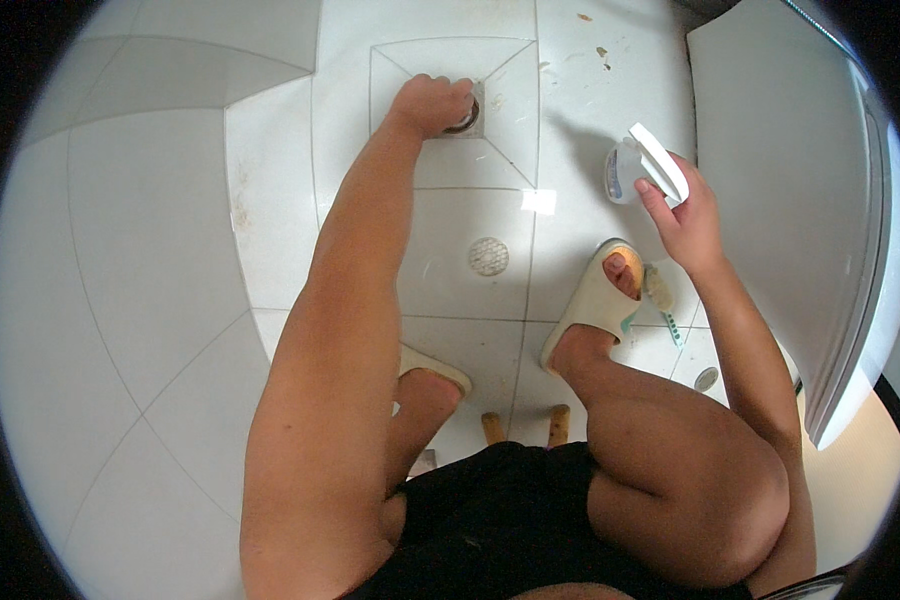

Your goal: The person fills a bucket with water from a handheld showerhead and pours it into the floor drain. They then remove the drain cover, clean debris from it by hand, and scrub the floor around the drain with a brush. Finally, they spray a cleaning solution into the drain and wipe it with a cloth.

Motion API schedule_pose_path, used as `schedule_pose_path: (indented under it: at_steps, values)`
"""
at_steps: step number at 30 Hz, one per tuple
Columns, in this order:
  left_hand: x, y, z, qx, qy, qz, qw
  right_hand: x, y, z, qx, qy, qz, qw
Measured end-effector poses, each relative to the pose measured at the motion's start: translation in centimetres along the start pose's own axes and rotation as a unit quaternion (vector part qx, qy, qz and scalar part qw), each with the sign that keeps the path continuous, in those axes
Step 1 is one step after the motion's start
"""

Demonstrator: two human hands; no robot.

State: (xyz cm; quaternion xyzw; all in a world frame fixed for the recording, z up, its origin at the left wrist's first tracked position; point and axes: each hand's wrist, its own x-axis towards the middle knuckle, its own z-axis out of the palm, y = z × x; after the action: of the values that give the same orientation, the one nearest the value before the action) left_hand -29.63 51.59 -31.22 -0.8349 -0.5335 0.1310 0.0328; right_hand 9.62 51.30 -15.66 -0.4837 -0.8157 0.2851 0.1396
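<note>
My left hand (436, 106) reaches down to a square floor drain (477, 129) set in sloping white tiles. Its fingers are curled at the drain's round opening, partly covering it; whether they grip anything is hidden. On the right, my right hand (679, 202) holds a clear plastic bottle (621, 174) with a white top (658, 163), my thumb against its near side. The bottle is above the floor, tilted, and bears writing. Below that hand, a brush with a pale head (657, 289) and a teal handle lies on the tiles beside my slippered foot.
A round perforated white disc (489, 256) lies on the floor between my arms. A smaller round metal cover (706, 379) is at the right. Two wooden legs (559, 426) stand beneath me. A white curved fixture (787, 187) borders the right, a tiled wall (142, 262) the left. Brown bits (602, 54) dot the floor.
</note>
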Motion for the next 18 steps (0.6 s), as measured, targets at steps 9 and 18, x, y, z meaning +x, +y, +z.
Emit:
schedule_pose_path:
  at_steps: [9,18]
  values:
    - [-0.7,-0.7,0.8,-0.017,-0.010,-0.055,0.998,0.4,-0.2,-0.1,0.020,0.001,0.021,1.000]
    - [-1.0,2.5,0.2,-0.259,-0.132,-0.214,0.933,0.3,0.1,-0.1,0.012,-0.004,0.005,1.000]
